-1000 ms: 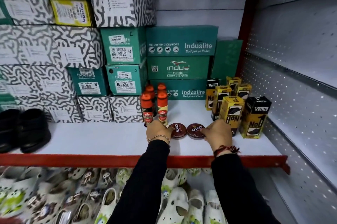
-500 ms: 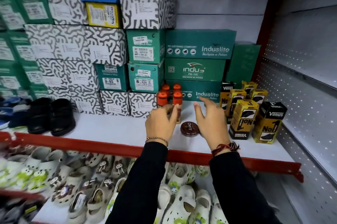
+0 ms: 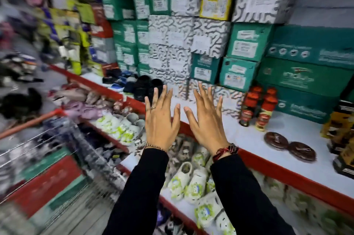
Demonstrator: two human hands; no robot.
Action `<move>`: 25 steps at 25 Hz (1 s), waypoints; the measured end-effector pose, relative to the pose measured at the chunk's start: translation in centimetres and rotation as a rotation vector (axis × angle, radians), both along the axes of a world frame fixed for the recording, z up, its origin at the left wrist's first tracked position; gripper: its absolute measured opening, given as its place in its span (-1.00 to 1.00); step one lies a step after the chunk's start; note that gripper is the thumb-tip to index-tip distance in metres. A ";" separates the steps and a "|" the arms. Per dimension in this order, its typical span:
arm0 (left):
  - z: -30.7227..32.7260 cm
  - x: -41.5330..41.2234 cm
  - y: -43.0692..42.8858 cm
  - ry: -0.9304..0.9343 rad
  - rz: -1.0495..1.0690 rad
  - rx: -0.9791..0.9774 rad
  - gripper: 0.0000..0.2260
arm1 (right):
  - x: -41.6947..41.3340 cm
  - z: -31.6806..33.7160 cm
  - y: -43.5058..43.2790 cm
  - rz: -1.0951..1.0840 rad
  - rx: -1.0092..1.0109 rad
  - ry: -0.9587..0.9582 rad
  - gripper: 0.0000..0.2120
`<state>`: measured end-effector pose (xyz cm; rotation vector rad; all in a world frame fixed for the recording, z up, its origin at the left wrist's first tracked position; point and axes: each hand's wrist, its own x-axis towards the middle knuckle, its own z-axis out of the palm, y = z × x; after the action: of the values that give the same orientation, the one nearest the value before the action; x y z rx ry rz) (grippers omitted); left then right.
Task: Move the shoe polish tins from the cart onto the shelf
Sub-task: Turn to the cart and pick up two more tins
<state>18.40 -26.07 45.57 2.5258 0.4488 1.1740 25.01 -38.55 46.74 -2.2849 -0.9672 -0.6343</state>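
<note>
Two round brown shoe polish tins (image 3: 275, 140) (image 3: 302, 151) lie flat side by side on the white shelf (image 3: 249, 137) with its red front edge, at the right. My left hand (image 3: 161, 119) and my right hand (image 3: 207, 119) hover in the middle of the view, left of the tins, fingers spread and holding nothing. The wire cart (image 3: 57, 158) shows blurred at the lower left, with red and green boxes inside; no tins can be made out in it.
Two red-capped polish bottles (image 3: 258, 108) stand behind the tins. Yellow and black polish cartons (image 3: 342, 135) crowd the right edge. Stacked green and patterned shoe boxes (image 3: 191, 33) fill the shelf's back. Black shoes (image 3: 147, 87) sit further left. White clogs (image 3: 187, 179) fill the lower shelf.
Both hands have let go of the tins, lifted off the shelf and swung left with fingers spread. The view has turned left, bringing the cart into sight.
</note>
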 end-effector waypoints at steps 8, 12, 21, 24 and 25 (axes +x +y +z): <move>-9.3 -12.9 11.6 0.167 0.389 -0.209 -0.49 | -7.8 -9.2 14.7 0.397 -0.179 0.148 -0.41; -16.0 -17.7 15.2 0.283 0.541 -0.374 -0.49 | -10.7 -16.3 20.3 0.532 -0.360 0.298 -0.39; -37.1 -22.0 17.8 0.556 0.704 -1.208 -0.49 | -12.3 -39.3 26.6 0.566 -1.081 0.676 -0.51; -44.4 -21.6 17.0 0.816 0.705 -1.474 -0.48 | -11.6 -46.3 26.5 0.450 -1.222 0.794 -0.56; -46.9 -21.6 16.7 0.932 0.698 -1.469 -0.51 | -11.4 -48.8 26.4 0.403 -1.247 0.799 -0.55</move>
<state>-3.18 -9.37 -1.30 1.3256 1.6733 -0.3983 13.58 -12.11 -2.07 -2.6788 -1.5028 1.3280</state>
